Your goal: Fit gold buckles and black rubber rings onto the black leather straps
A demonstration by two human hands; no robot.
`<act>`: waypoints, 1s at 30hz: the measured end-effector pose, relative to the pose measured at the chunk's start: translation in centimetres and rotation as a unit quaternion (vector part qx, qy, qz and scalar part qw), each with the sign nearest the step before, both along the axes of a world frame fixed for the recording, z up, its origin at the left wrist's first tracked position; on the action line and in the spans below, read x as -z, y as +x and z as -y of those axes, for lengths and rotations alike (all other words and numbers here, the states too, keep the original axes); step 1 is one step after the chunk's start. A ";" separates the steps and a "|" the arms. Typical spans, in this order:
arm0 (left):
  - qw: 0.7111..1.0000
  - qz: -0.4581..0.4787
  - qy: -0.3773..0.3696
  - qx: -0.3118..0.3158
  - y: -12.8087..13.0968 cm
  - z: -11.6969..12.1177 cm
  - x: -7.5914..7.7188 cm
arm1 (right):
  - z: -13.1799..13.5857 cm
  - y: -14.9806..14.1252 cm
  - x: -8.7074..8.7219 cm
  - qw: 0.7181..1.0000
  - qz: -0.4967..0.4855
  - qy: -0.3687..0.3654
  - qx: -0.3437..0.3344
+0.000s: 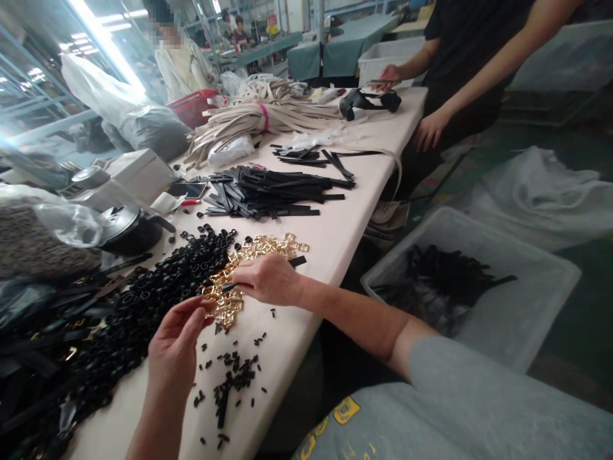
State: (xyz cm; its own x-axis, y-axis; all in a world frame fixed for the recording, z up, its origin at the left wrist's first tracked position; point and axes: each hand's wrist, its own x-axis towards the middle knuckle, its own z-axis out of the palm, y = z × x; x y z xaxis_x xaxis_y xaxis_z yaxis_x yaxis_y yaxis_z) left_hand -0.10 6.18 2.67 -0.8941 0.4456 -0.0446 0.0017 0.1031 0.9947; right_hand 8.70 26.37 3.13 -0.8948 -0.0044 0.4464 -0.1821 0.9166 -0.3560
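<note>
My right hand [269, 279] is closed over a thin black strap piece [228, 287], pinching it just above a heap of gold metal buckles [249, 262] on the pale table [335, 236]. My left hand [177, 342] is lower left, fingers curled toward the thumb at the edge of the gold buckles; what it pinches is too small to name. A large pile of black rings [158, 294] lies to the left of both hands. Small black loops [230, 380] are scattered near my left wrist.
Black straps [268, 188] are piled mid-table, beige straps [258, 118] farther back. A black pot [127, 230] and plastic bags sit at left. A white bin [479, 281] holding black straps stands on the floor at right. A person in black stands at the table's far right; another sits behind.
</note>
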 end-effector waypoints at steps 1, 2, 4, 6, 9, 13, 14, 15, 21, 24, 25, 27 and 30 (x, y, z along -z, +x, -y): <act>1.000 -0.023 -0.017 0.003 -1.0 -0.8 -0.5 | -1.0 -0.2 0.1 1.000 -0.003 -0.007 0.022; 0.998 -0.051 -0.039 0.010 -2.2 -1.7 -0.9 | -1.9 -0.4 0.2 0.999 -0.006 -0.015 0.045; 0.987 -0.122 -0.098 0.033 -4.4 -4.1 -1.7 | -3.6 -0.7 0.5 0.995 -0.005 -0.029 0.093; 0.955 -0.213 -0.197 0.065 -6.3 -7.0 -2.0 | -4.8 -1.0 0.9 0.991 -0.006 -0.041 0.126; 0.847 -0.349 -0.384 0.118 -8.3 -11.3 -2.0 | -5.8 -1.3 1.6 0.987 -0.016 -0.051 0.149; 0.703 -0.411 -0.548 0.190 -9.1 -15.1 -1.9 | -6.1 -1.5 2.1 0.985 -0.030 -0.059 0.161; 0.683 -0.412 -0.568 0.203 -9.0 -15.7 -2.0 | -6.1 -1.6 2.2 0.985 -0.032 -0.061 0.161; 0.668 -0.414 -0.581 0.211 -9.0 -16.0 -2.0 | -6.1 -1.6 2.2 0.985 -0.033 -0.062 0.161; 0.645 -0.439 -0.590 0.210 -8.7 -16.1 -1.5 | -5.9 -1.7 2.2 0.985 -0.032 -0.079 0.150; 0.731 -0.430 -0.507 0.152 -8.4 -14.8 -1.3 | -5.8 -1.6 2.4 0.986 -0.044 -0.092 0.133; 0.779 -0.413 -0.455 0.127 -8.0 -14.1 -1.4 | -5.8 -1.6 2.4 0.986 -0.051 -0.099 0.128; 0.886 -0.322 -0.318 0.099 -6.9 -12.1 -1.5 | -5.7 -1.5 2.5 0.984 -0.065 -0.113 0.124; 0.982 -0.107 -0.118 0.098 -4.2 -7.9 -1.1 | -4.5 -1.3 2.3 0.983 -0.094 -0.117 0.107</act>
